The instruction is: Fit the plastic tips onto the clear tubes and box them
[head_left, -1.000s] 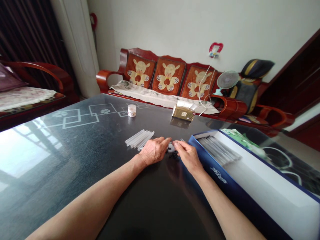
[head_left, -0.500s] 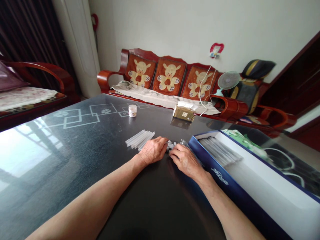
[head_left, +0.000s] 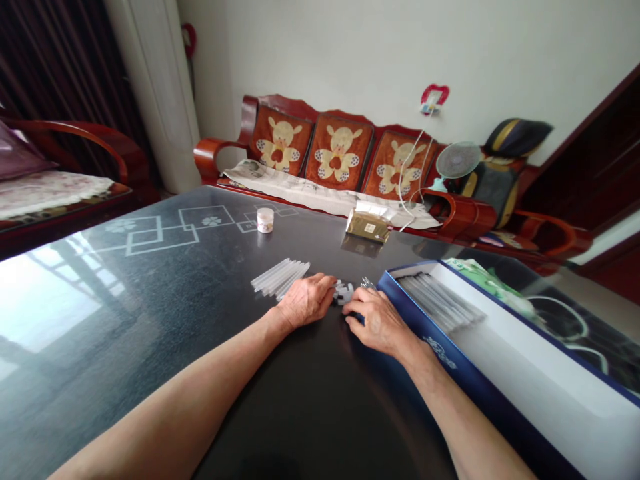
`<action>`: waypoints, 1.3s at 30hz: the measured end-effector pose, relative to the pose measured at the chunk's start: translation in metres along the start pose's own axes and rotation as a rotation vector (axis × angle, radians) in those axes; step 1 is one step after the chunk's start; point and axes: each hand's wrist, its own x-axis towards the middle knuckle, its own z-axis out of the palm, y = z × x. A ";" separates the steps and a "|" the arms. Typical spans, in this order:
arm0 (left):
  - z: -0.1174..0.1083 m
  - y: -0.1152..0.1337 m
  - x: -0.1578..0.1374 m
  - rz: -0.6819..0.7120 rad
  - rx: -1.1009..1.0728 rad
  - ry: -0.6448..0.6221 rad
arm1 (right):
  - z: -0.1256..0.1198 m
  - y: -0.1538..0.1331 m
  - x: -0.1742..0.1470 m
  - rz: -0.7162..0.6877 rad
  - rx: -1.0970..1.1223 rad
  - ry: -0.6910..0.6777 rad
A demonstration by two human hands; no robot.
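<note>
My left hand [head_left: 309, 300] rests on the dark tabletop with its fingers curled together; whatever they may hold is hidden. Behind it lies a row of translucent white plastic tubes [head_left: 280, 277], like pen barrels. Between my two hands is a small pile of white caps or plugs [head_left: 344, 292], with some dark bits among them. My right hand [head_left: 376, 319] reaches to the near edge of this pile, thumb and fingers bent but apart. Just beyond it, thin clear-and-metal sticks [head_left: 367, 283], perhaps pen refills, lie partly hidden by the hand.
A long blue box [head_left: 493, 390] with a white inside stands at my right, a bundle of grey-clear tubes [head_left: 443, 301] in its far end. Farther back are a small white jar [head_left: 265, 221] and a gold tissue pack [head_left: 369, 225]. A green bag [head_left: 493, 283] lies beyond the box.
My right hand has drawn back slightly toward me and to the right, and more of the small white pile shows. My left hand has hardly moved.
</note>
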 end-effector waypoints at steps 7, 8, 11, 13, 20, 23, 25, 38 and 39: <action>-0.001 0.002 0.000 -0.009 0.004 -0.020 | 0.011 0.004 0.008 0.241 0.487 0.270; -0.001 0.002 0.000 -0.008 0.002 -0.025 | 0.014 0.004 0.010 0.328 0.616 0.319; -0.002 0.003 0.000 0.003 -0.008 -0.033 | 0.021 -0.001 0.015 0.563 1.023 0.391; -0.003 0.004 0.000 0.015 -0.016 -0.033 | 0.024 -0.007 0.017 0.665 1.273 0.407; -0.004 0.006 0.000 0.043 -0.023 -0.034 | 0.025 -0.016 0.018 0.731 1.536 0.428; -0.005 0.007 0.000 0.043 -0.014 -0.041 | 0.027 -0.016 0.018 0.722 1.498 0.425; -0.006 0.007 0.000 0.041 -0.011 -0.050 | 0.029 -0.017 0.018 0.704 1.473 0.408; -0.008 0.006 0.001 0.047 -0.052 -0.096 | 0.031 -0.016 0.016 0.644 1.292 0.390; -0.008 0.006 0.001 0.049 -0.056 -0.099 | 0.031 -0.016 0.016 0.642 1.275 0.388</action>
